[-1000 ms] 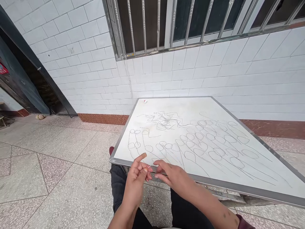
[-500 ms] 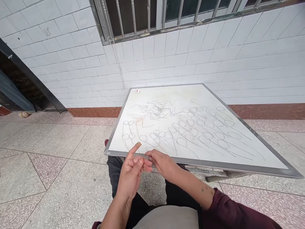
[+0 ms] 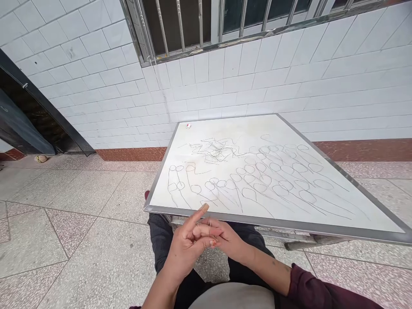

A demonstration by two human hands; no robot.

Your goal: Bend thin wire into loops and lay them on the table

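My left hand (image 3: 188, 244) and my right hand (image 3: 230, 240) meet over my lap, just below the near edge of the white table (image 3: 251, 128). A thin, wire-like strand (image 3: 210, 225) shows between the fingers. The left index finger points up and the thumb presses toward the right fingertips. My right hand's fingers are closed in against the left ones, partly hidden behind them. Many thin dark strands lie on the tabletop, some looped (image 3: 283, 186) at the right and middle, others in a tangled heap (image 3: 219, 150) toward the back.
A small red and white object (image 3: 188, 126) sits at the table's far left corner. A tiled wall (image 3: 225, 92) with a barred window stands behind the table. Wooden legs show under the table's edge, and a round object (image 3: 41, 158) lies by the doorway at left.
My hands have moved slightly down and right and come closer together, with the fingers now overlapping. The view has shifted a little.
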